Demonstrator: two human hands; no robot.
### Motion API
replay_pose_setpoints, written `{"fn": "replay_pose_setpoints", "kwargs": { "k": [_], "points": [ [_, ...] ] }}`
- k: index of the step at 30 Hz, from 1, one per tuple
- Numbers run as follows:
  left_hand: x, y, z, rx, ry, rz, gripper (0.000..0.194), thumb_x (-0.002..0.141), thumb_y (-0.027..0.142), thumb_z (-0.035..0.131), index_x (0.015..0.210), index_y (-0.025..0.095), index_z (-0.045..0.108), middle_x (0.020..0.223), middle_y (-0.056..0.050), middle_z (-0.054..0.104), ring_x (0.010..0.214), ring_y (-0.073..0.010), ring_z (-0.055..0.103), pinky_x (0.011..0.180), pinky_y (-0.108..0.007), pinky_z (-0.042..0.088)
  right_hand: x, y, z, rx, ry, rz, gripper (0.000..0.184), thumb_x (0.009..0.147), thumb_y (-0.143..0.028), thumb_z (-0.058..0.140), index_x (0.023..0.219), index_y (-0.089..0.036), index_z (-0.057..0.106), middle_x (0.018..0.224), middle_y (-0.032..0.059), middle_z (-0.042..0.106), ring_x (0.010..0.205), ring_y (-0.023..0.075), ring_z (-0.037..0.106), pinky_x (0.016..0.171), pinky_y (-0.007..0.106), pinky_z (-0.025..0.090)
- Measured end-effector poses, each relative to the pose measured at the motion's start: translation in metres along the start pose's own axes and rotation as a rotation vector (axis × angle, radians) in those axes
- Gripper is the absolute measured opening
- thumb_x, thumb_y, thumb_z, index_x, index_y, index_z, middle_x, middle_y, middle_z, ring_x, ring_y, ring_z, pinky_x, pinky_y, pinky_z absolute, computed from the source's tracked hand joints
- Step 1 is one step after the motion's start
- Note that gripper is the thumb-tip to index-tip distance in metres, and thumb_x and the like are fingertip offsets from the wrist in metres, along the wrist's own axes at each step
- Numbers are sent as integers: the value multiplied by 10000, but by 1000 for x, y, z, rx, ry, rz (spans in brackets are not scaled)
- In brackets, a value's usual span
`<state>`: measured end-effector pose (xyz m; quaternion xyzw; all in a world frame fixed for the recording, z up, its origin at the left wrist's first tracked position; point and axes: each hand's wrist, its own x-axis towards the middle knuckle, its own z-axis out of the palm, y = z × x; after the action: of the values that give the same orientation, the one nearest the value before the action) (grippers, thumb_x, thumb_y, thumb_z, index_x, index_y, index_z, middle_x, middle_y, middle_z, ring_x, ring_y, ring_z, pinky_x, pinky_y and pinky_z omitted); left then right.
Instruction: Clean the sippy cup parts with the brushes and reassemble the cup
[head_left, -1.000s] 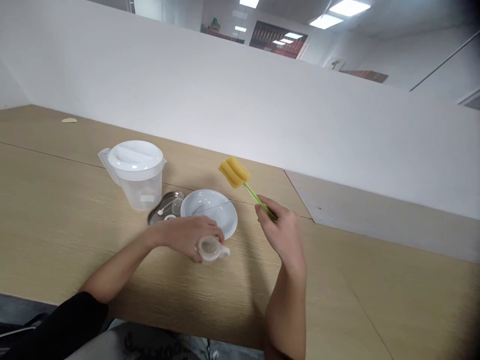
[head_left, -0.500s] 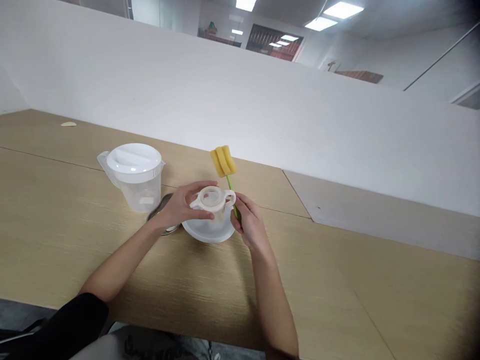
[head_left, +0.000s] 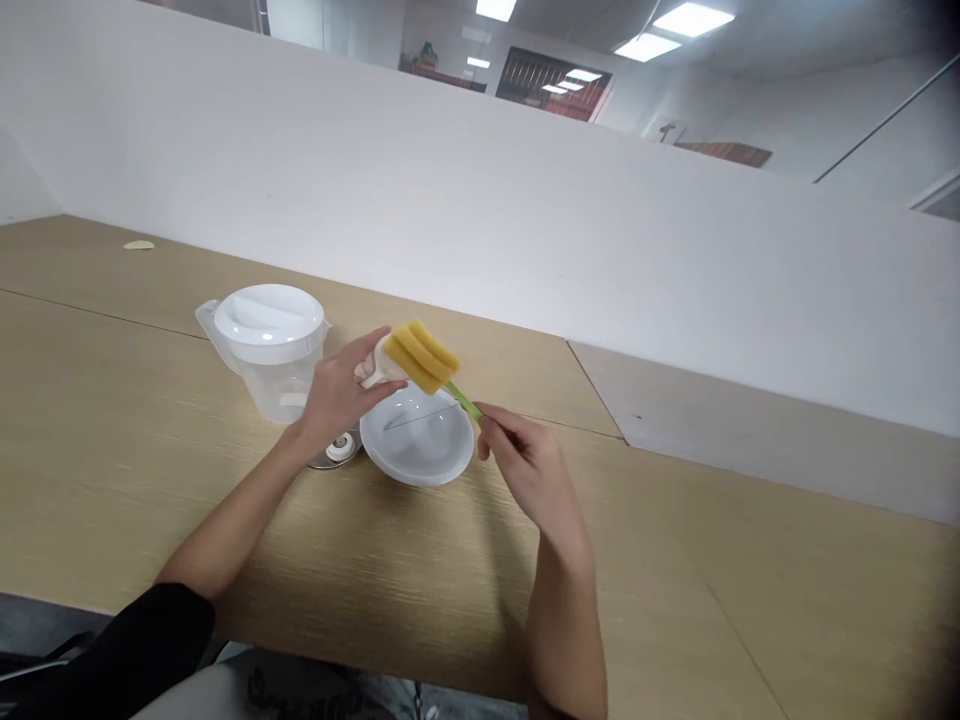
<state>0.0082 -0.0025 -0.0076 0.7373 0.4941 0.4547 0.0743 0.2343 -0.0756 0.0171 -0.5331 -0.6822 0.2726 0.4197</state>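
Yellow, ridged sponge brush with a green handle [head_left: 421, 357] at the small, translucent white plastic cup [head_left: 379, 366], above a round, glossy white bowl [head_left: 416, 470].
Left hand [head_left: 336, 395] clamped round the cup, right hand [head_left: 531, 468] closed on the brush's handle; a hard push against a loose left grip could drop the cup (partly hidden by sponge) into the bowl.

On the table [head_left: 375, 580], the tray [head_left: 322, 464] sits between 2 others: pitcher [head_left: 274, 345] left, bowl [head_left: 420, 455] right. Near the bowl's far rim, the left hand [head_left: 339, 390] holds the cup [head_left: 380, 368], left of the brush [head_left: 421, 357] in the right hand [head_left: 529, 465].
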Motion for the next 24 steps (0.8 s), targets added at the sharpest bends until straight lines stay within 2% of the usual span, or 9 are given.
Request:
{"fn": "replay_pose_setpoints", "kwargs": {
  "k": [3,9,14,18,21,24],
  "points": [
    [1,-3,-4,146,63,114,528,856,429,600,1328,225,484,1319,-58,575,1196,-234,547,1031,-364,436,-8,-6,-5,-191,19,-3,337,875,-318,412,966,-179,705,589,-27,465,523,101,364,515,230,312],
    [0,-9,-1,324,71,423,462,935,326,490,1372,193,423,1351,-88,544,1316,-234,438,1163,-427,274,-13,-6,-7,-420,-3,-18,308,865,-256,393,861,-208,698,546,-33,441,483,99,320,497,230,266],
    [-4,-9,13,405,-18,553,451,940,179,431,1388,147,390,1340,-118,550,1317,-250,437,1150,-453,292,-9,-7,0,-547,-43,-83,345,872,-233,377,921,-189,716,555,-4,533,473,106,389,517,240,284],
    [-12,3,24,343,-51,650,451,932,196,451,1376,146,396,1334,-117,556,1311,-240,446,1147,-434,312,-1,-1,13,-572,-16,-76,319,869,-234,414,968,-204,716,647,22,635,522,124,507,538,244,310],
    [-13,8,28,307,-92,645,456,923,219,480,1367,144,410,1361,-120,534,1324,-239,431,1153,-425,306,5,5,21,-602,49,-95,243,837,-216,474,972,-203,676,846,57,674,659,162,580,553,248,326],
    [-6,0,27,304,-126,509,472,915,243,508,1369,155,411,1372,-111,526,1306,-226,453,1150,-417,310,6,9,17,-571,64,-135,174,820,-179,492,937,-201,619,910,60,647,722,174,580,571,250,345]
  ]
}}
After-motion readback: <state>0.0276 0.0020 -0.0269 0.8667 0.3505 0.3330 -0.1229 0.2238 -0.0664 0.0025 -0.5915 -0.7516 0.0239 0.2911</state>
